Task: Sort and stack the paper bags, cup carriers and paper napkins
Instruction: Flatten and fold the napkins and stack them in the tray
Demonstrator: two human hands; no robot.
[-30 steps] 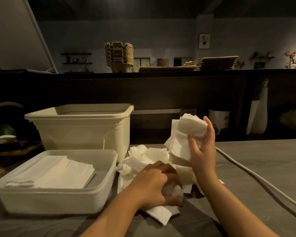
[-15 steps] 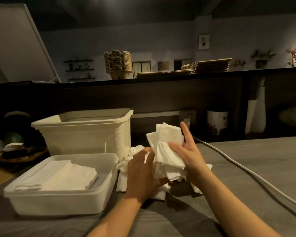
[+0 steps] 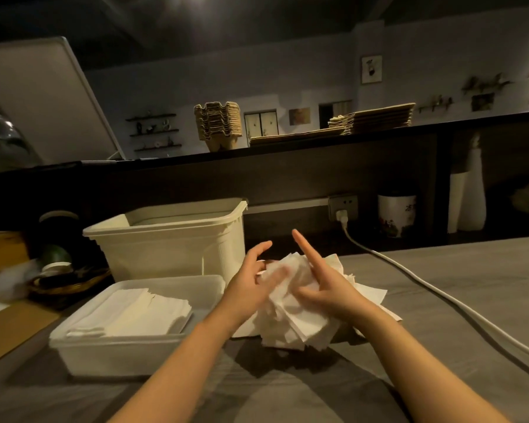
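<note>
A: "While both hands meet at the napkin bundle [image 3: 290,322], where should it go?"

B: "Likely to the tray [image 3: 135,341] at nine o'clock, onto the stacked napkins [image 3: 135,312]. The left hand [image 3: 249,283] is nearer."

A: "The grip?"

B: "The right hand [image 3: 327,293] pinches the bundle. The left's fingers blur against it, so I cannot tell. Its long axis runs twelve to six, over the grey table [image 3: 440,315]."

A: "And the room?"

B: "A tub [image 3: 171,242] at eleven, a cable [image 3: 409,279] at three. Cup carriers [image 3: 219,123] and paper bags [image 3: 376,117] sit on the far shelf [image 3: 318,140]."
</note>
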